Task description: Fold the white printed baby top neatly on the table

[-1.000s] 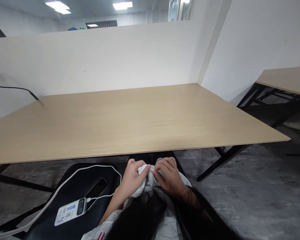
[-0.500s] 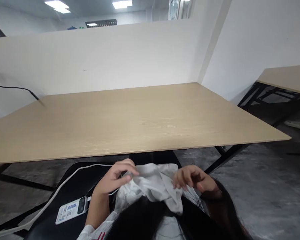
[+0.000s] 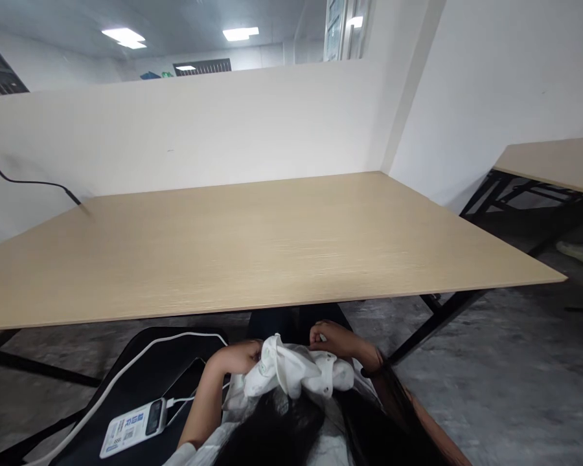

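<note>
The front edge of the wide, pale wood-grain table (image 3: 272,246) ran across the view just beyond the hands, slanting slightly up toward the right and ending in a sharp corner. Its far edge met a low white partition (image 3: 233,129). Past the right corner, a stretch of mottled grey floor (image 3: 505,382) opened beside a slanting black metal leg (image 3: 432,329). To the left, a black chair seat (image 3: 150,372) took up the room beside the person, with a white power bank (image 3: 132,428) and a looping white cable (image 3: 111,385) on it.

The crumpled white cloth with small round snaps (image 3: 296,369) lay bunched at the person's lap, on the near side of the table's front edge and well apart from the power bank. Both hands were below the tabletop's edge, one at either side of the cloth.

The left hand (image 3: 245,356) came in with its forearm angled up from the lower left, wrist bent, back of the hand upward, at the cloth's left end. Its fingertips were hidden, so whether its grip was closed on the fabric could not be told. The right hand (image 3: 333,338) reached inward from the right with fingers curled, at the cloth's upper right; whether its grip pinched any fabric was likewise unclear.
</note>
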`<state>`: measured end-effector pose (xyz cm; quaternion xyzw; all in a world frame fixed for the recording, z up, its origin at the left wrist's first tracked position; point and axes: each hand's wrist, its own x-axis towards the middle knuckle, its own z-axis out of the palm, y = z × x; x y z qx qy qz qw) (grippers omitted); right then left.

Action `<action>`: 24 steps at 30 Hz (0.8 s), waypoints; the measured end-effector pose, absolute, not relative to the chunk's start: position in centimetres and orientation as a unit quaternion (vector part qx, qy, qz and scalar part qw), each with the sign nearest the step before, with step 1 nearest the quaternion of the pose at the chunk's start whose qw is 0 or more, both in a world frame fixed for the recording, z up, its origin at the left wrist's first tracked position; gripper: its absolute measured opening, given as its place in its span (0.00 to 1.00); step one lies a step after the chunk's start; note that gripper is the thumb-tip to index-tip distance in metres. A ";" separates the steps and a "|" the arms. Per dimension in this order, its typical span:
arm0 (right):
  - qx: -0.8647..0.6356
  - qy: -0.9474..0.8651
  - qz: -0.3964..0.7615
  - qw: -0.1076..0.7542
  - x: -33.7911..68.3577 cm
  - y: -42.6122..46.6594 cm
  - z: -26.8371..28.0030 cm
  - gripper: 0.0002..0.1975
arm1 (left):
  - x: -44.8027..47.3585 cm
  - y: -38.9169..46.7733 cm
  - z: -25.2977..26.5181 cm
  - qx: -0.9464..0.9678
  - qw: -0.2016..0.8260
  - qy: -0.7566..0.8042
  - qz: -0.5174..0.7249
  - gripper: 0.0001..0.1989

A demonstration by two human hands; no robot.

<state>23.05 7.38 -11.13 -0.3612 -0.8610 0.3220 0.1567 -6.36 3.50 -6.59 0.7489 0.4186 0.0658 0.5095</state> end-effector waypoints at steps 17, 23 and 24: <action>-0.345 -0.832 0.397 0.177 24.9 4.9 -3.5 0.08 | -5.4 1.4 3.4 0.717 0.450 0.452 0.281 0.18; -0.364 -0.871 0.144 0.297 27.7 4.4 6.0 0.14 | -7.2 1.9 10.1 0.801 0.355 0.410 0.253 0.13; -0.369 -0.871 0.068 0.317 28.1 4.2 7.5 0.14 | -7.5 2.3 11.1 0.815 0.343 0.399 0.242 0.12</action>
